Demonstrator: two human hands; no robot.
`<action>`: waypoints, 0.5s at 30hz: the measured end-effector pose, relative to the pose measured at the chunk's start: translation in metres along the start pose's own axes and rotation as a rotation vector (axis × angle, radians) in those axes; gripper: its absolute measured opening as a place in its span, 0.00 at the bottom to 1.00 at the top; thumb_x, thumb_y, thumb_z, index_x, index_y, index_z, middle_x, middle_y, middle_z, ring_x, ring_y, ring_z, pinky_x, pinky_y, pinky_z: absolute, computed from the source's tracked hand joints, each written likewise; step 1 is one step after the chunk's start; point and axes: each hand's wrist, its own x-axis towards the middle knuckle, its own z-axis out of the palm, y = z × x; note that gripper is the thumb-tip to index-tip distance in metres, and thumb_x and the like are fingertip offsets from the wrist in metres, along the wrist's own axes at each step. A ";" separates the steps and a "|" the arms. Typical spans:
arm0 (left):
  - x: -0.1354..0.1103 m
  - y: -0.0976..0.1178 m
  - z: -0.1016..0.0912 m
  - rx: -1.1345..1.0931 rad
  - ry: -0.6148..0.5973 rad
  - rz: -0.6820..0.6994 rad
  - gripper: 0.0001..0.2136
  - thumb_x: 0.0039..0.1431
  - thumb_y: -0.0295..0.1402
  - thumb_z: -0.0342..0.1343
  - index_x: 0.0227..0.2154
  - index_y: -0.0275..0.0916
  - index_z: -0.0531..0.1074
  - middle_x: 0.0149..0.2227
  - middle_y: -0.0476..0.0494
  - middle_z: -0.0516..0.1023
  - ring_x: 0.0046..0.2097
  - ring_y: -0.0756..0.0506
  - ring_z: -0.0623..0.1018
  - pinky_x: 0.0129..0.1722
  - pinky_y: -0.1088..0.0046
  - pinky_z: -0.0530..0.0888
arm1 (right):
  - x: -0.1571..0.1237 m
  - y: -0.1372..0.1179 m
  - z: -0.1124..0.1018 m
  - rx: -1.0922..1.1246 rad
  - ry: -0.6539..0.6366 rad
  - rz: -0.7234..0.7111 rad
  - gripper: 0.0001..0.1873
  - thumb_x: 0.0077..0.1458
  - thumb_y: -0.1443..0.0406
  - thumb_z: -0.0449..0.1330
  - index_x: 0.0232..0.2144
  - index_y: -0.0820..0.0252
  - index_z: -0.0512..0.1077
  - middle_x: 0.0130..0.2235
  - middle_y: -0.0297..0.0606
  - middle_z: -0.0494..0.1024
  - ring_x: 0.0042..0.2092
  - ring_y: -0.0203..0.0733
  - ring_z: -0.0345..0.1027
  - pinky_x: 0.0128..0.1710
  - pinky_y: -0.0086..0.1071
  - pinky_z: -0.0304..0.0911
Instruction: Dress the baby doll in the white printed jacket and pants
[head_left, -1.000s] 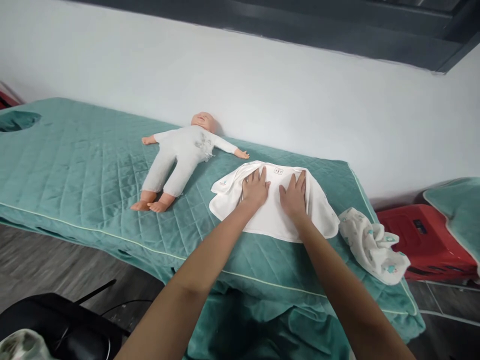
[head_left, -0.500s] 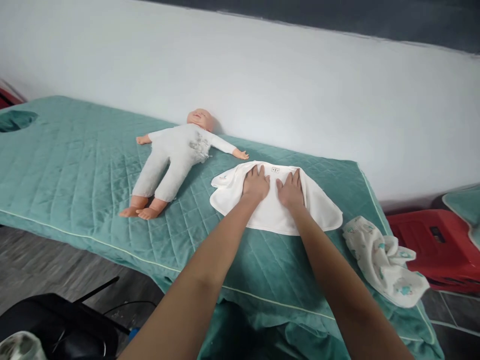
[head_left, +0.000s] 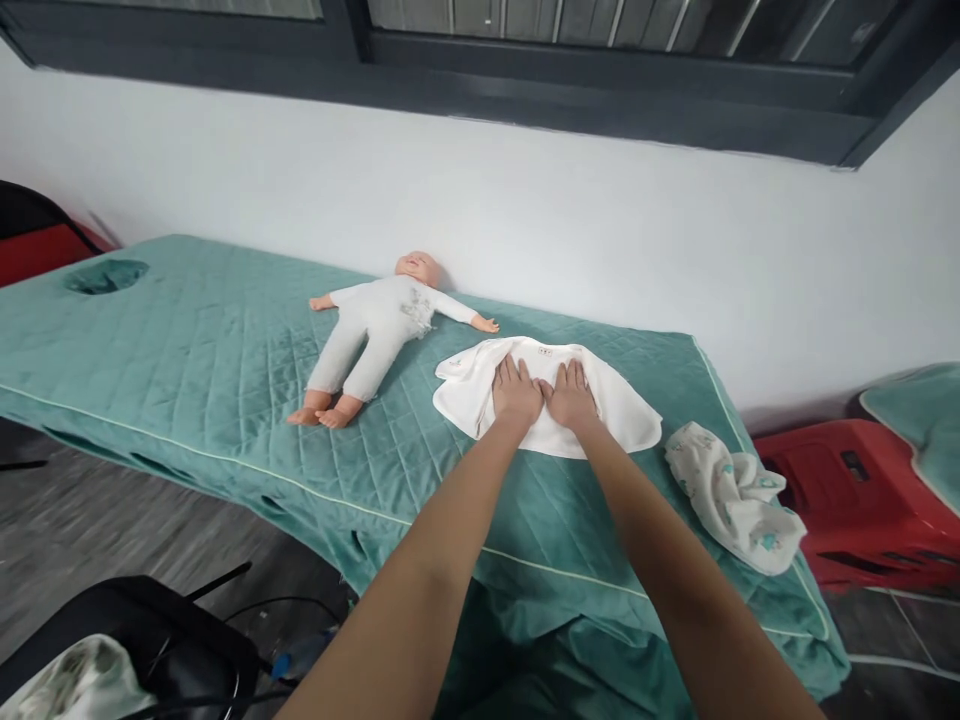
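A white baby garment lies spread on the teal quilted massage bed. My left hand and my right hand rest flat on its middle, side by side and nearly touching, fingers stretched out toward the wall. A baby doll in a white suit lies on its back to the left of the garment, head near the wall, arms spread.
A crumpled patterned cloth sits at the bed's right end. A red plastic stool stands beyond it on the floor. A black chair with a cloth on it is at lower left. The white wall runs behind the bed.
My hands have slid closer together on the garment until they almost touch. The camera has tilted up, bringing the window frame into sight.
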 end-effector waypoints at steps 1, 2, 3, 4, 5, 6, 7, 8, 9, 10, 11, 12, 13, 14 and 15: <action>-0.005 0.000 -0.001 -0.003 -0.002 0.002 0.30 0.69 0.39 0.35 0.68 0.25 0.51 0.71 0.27 0.47 0.72 0.37 0.49 0.70 0.58 0.48 | -0.006 0.000 -0.001 -0.012 -0.007 -0.004 0.41 0.67 0.50 0.37 0.69 0.80 0.45 0.71 0.60 0.40 0.73 0.56 0.32 0.69 0.48 0.37; -0.010 -0.001 -0.001 -0.006 -0.001 0.005 0.30 0.69 0.39 0.35 0.68 0.26 0.51 0.71 0.28 0.47 0.72 0.37 0.49 0.70 0.58 0.48 | -0.011 0.000 -0.002 -0.027 -0.012 -0.014 0.40 0.67 0.51 0.36 0.69 0.79 0.46 0.72 0.59 0.40 0.73 0.56 0.32 0.69 0.48 0.37; -0.014 -0.002 -0.002 -0.008 0.002 0.008 0.30 0.69 0.38 0.35 0.68 0.26 0.51 0.71 0.29 0.47 0.72 0.38 0.49 0.70 0.58 0.49 | -0.017 0.000 -0.003 -0.044 -0.017 -0.030 0.40 0.68 0.51 0.36 0.69 0.78 0.46 0.72 0.58 0.41 0.73 0.55 0.33 0.69 0.47 0.36; -0.019 -0.003 -0.002 -0.010 0.005 0.011 0.29 0.69 0.38 0.35 0.68 0.27 0.52 0.71 0.30 0.47 0.72 0.38 0.48 0.70 0.59 0.49 | -0.022 0.000 -0.004 -0.063 -0.023 -0.050 0.39 0.68 0.51 0.36 0.69 0.78 0.47 0.72 0.57 0.41 0.73 0.54 0.33 0.70 0.47 0.35; -0.024 -0.004 -0.002 -0.012 0.006 0.014 0.29 0.69 0.38 0.35 0.68 0.28 0.52 0.72 0.31 0.47 0.72 0.38 0.48 0.70 0.59 0.50 | -0.028 0.001 -0.004 -0.079 -0.032 -0.072 0.39 0.68 0.52 0.36 0.69 0.78 0.47 0.72 0.57 0.42 0.73 0.54 0.33 0.70 0.47 0.34; -0.030 -0.006 -0.002 -0.015 0.005 0.017 0.29 0.68 0.38 0.35 0.68 0.29 0.52 0.72 0.32 0.47 0.72 0.39 0.48 0.70 0.58 0.51 | -0.034 0.002 -0.005 -0.093 -0.043 -0.094 0.39 0.68 0.52 0.36 0.69 0.78 0.47 0.72 0.57 0.42 0.73 0.53 0.33 0.70 0.47 0.34; -0.035 -0.007 -0.001 -0.018 0.006 0.022 0.29 0.68 0.38 0.36 0.68 0.30 0.52 0.72 0.33 0.47 0.72 0.39 0.48 0.69 0.58 0.52 | -0.041 0.003 -0.006 -0.101 -0.055 -0.115 0.39 0.68 0.52 0.36 0.69 0.78 0.47 0.72 0.57 0.42 0.73 0.53 0.33 0.70 0.47 0.35; -0.041 -0.009 -0.002 -0.023 0.009 0.031 0.28 0.68 0.38 0.36 0.68 0.31 0.53 0.72 0.34 0.48 0.72 0.39 0.49 0.69 0.58 0.52 | -0.048 0.004 -0.006 -0.106 -0.063 -0.133 0.39 0.68 0.51 0.37 0.69 0.77 0.47 0.72 0.57 0.42 0.73 0.54 0.34 0.70 0.47 0.36; -0.047 -0.011 -0.003 -0.030 0.014 0.048 0.28 0.68 0.37 0.37 0.68 0.31 0.55 0.72 0.34 0.49 0.72 0.39 0.50 0.69 0.57 0.53 | -0.056 0.005 -0.006 -0.109 -0.063 -0.151 0.39 0.68 0.51 0.37 0.69 0.77 0.48 0.71 0.57 0.42 0.73 0.54 0.34 0.69 0.47 0.37; -0.053 -0.014 -0.004 -0.038 0.027 0.072 0.28 0.68 0.37 0.38 0.67 0.31 0.57 0.71 0.33 0.51 0.72 0.39 0.51 0.69 0.58 0.54 | -0.065 0.007 -0.006 -0.110 -0.055 -0.170 0.39 0.68 0.51 0.37 0.68 0.77 0.48 0.71 0.58 0.42 0.73 0.55 0.35 0.69 0.47 0.38; -0.059 -0.019 -0.006 -0.047 0.052 0.102 0.27 0.67 0.37 0.39 0.66 0.30 0.59 0.70 0.32 0.53 0.71 0.38 0.53 0.68 0.58 0.55 | -0.074 0.009 -0.005 -0.111 -0.040 -0.192 0.39 0.68 0.50 0.37 0.68 0.77 0.49 0.71 0.59 0.43 0.72 0.55 0.36 0.69 0.47 0.39; -0.064 -0.025 -0.009 -0.058 0.093 0.135 0.26 0.67 0.36 0.40 0.64 0.29 0.61 0.69 0.32 0.56 0.71 0.39 0.55 0.68 0.59 0.56 | -0.083 0.011 -0.004 -0.112 -0.025 -0.216 0.39 0.68 0.50 0.37 0.68 0.78 0.50 0.71 0.60 0.44 0.72 0.56 0.37 0.69 0.48 0.39; -0.068 -0.032 -0.012 -0.071 0.147 0.168 0.26 0.66 0.34 0.41 0.63 0.29 0.62 0.68 0.33 0.59 0.70 0.39 0.56 0.68 0.59 0.56 | -0.093 0.014 -0.003 -0.109 -0.012 -0.243 0.39 0.68 0.50 0.38 0.68 0.78 0.50 0.71 0.60 0.45 0.72 0.57 0.37 0.69 0.48 0.39; -0.070 -0.042 -0.015 -0.083 0.210 0.195 0.25 0.65 0.33 0.42 0.62 0.30 0.63 0.67 0.34 0.61 0.70 0.39 0.57 0.69 0.58 0.55 | -0.102 0.017 -0.003 -0.102 -0.006 -0.270 0.40 0.68 0.50 0.38 0.68 0.77 0.50 0.71 0.60 0.45 0.72 0.57 0.37 0.69 0.49 0.39; -0.070 -0.054 -0.019 -0.098 0.279 0.207 0.24 0.65 0.31 0.42 0.62 0.32 0.64 0.66 0.36 0.63 0.70 0.40 0.57 0.69 0.57 0.53 | -0.109 0.020 -0.003 -0.090 -0.008 -0.296 0.40 0.68 0.49 0.38 0.68 0.77 0.51 0.71 0.60 0.45 0.72 0.57 0.37 0.69 0.50 0.39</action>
